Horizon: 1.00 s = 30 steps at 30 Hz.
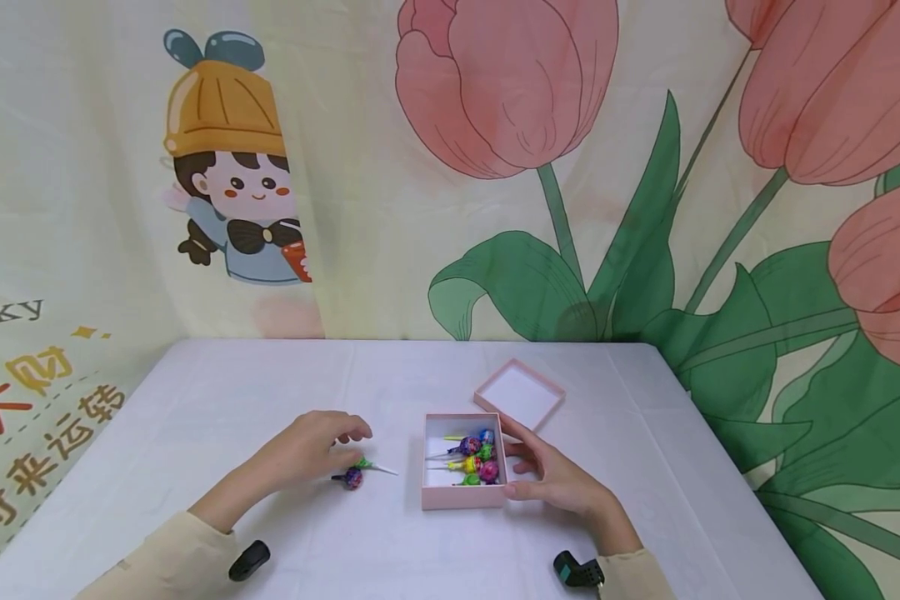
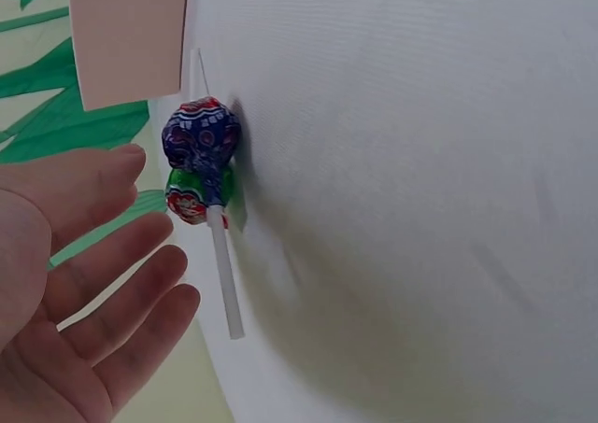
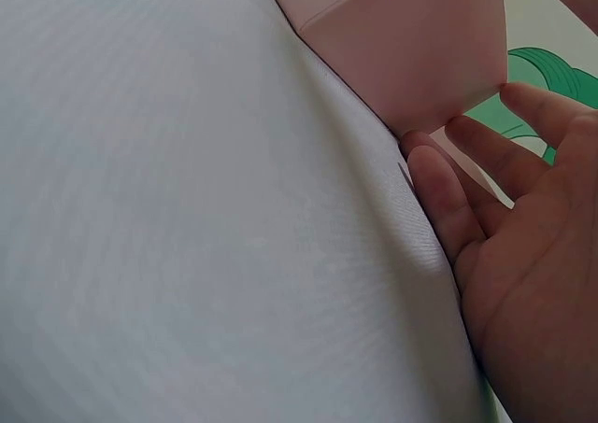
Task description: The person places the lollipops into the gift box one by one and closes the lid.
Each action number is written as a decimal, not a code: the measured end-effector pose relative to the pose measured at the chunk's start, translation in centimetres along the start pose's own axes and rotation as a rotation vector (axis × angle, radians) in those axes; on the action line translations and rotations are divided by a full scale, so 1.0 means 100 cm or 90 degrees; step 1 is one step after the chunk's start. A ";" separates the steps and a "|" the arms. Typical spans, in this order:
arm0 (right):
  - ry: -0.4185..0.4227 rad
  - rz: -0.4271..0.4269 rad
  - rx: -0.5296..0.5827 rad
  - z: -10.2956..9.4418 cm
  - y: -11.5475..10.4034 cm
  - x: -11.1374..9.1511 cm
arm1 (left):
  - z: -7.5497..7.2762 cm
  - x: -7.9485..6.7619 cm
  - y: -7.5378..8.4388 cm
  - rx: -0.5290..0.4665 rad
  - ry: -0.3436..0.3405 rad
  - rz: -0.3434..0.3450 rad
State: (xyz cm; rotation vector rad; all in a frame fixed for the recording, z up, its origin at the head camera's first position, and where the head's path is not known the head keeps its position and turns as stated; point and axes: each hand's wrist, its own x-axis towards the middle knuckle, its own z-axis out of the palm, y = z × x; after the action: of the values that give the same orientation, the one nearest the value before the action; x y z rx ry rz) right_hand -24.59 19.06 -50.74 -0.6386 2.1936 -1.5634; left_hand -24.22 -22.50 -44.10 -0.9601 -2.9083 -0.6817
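Observation:
My left hand (image 1: 318, 446) hovers beside two lollipops on the table, its fingers spread and holding nothing. One lollipop has a dark blue-purple wrapper (image 2: 201, 138). The other, in a green wrapper (image 2: 182, 194), lies partly hidden behind it in the left wrist view. To their right stands an open pink box (image 1: 461, 497) with several colourful wrapped lollipops (image 1: 471, 465) inside. My right hand (image 1: 558, 475) rests against the box's right side, thumb by the near corner and index finger by the far one. In the right wrist view, fingertips (image 3: 458, 124) touch the pink wall.
Behind the box, to the right, lies its pink-rimmed lid (image 1: 521, 396), white inside up. A white cloth covers the table (image 1: 360, 550). A printed curtain (image 1: 367, 167) with tulips and a cartoon figure hangs at the table's back edge.

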 end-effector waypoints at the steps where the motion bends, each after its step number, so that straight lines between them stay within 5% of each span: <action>1: 0.001 0.004 -0.001 0.000 0.000 0.000 | 0.000 -0.001 0.000 -0.001 -0.003 0.001; 20: -0.008 -0.021 0.000 -0.001 0.000 -0.001 | 0.005 0.009 -0.008 -0.011 -0.118 0.089; 30: -0.012 -0.018 0.012 -0.001 0.000 -0.001 | 0.004 0.014 -0.004 -0.018 -0.156 0.069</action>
State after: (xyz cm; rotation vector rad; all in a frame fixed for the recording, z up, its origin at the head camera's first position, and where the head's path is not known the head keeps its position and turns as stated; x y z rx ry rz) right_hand -24.51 19.18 -50.68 -0.6780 2.1623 -1.5846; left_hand -25.57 -21.84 -44.49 -1.2794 -3.0282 -0.6427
